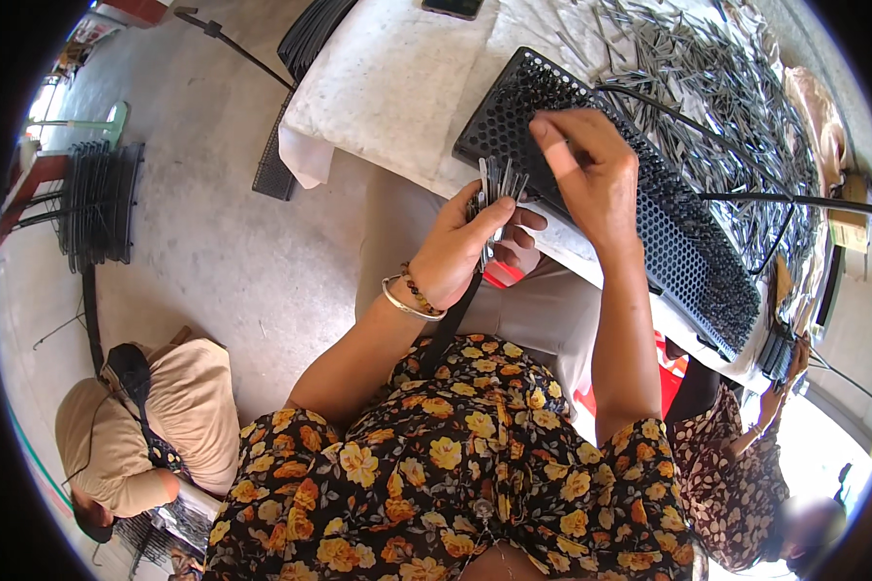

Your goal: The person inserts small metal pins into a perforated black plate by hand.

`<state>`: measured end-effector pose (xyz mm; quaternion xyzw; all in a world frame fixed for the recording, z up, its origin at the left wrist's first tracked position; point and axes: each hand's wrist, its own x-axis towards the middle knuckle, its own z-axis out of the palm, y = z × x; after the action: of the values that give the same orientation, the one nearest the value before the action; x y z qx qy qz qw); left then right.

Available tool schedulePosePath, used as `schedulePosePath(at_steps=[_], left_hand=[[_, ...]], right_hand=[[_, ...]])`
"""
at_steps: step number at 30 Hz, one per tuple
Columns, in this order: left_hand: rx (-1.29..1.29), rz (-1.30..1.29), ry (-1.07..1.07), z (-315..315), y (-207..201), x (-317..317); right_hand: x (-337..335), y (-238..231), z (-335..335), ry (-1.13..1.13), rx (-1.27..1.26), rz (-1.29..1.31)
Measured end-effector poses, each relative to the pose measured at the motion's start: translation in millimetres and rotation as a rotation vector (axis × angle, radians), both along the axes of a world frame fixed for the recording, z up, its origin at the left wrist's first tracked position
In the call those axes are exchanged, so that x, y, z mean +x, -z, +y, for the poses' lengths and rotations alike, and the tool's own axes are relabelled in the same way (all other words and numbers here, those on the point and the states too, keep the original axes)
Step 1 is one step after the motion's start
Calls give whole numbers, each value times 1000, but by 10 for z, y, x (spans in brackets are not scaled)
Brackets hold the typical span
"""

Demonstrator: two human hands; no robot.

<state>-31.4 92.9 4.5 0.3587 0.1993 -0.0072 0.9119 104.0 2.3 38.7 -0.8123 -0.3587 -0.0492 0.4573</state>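
My left hand (pixel 455 242) is closed around a bundle of thin, dark metal strips (pixel 497 184), their ends fanning out above the thumb. My right hand (pixel 599 174) hangs over the upper part of a long black panel with honeycomb holes (pixel 667 240). Its thumb and fingers are drawn together in a pinch; what lies between them, if anything, I cannot make out. Short dark pieces stand in many of the panel's holes, mostly along its far edge and right end. The panel lies slanted across the near edge of the table.
A white cloth (pixel 388 73) covers the table. Loose metal strips (pixel 688 82) lie heaped beyond the panel, with thin black bars (pixel 727 136) crossing over them. A phone (pixel 452 8) rests at the far edge. Black racks (pixel 97 203) stand left. People sit lower left (pixel 155 416) and lower right (pixel 736 484).
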Motion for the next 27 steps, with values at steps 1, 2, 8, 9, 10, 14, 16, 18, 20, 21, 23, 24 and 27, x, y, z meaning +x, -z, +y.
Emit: schedulePosePath(at_steps=[1, 2, 8, 9, 10, 14, 16, 18, 20, 21, 23, 24, 27], left_hand=[[0, 1, 0, 2, -5, 5], [-6, -30, -13, 4, -8, 12], [-65, 10, -16, -61, -25, 68], [-56, 23, -6, -72, -6, 68], [-55, 23, -5, -77, 1, 73], [-57, 39, 31, -108, 30, 101], [-42, 20, 51, -114, 24, 108], [-65, 65, 50, -91, 17, 95], [-65, 95, 58, -62, 10, 72], [-65, 124, 69, -55, 9, 64], [-77, 127, 71, -50, 13, 58], [-90, 130, 74, -49, 15, 58], [-89, 97, 68, -47, 17, 51]], right_hand=[[-27, -33, -67, -86, -65, 114], [-57, -52, -115, -173, -129, 227], [-86, -5, -267, -95, 17, 682], [-61, -3, -273, -34, 62, 690], [-59, -62, -237, 57, 145, 660], [92, -10, -87, 175, 308, 443], [174, 129, -28, 146, 308, 243], [207, 201, 2, 150, 268, 167], [185, 230, 28, 154, 232, 125], [174, 227, 31, 152, 231, 125], [162, 216, 31, 90, 147, -25], [202, 263, 23, 20, 134, -166], [158, 223, 44, 39, -18, -312]])
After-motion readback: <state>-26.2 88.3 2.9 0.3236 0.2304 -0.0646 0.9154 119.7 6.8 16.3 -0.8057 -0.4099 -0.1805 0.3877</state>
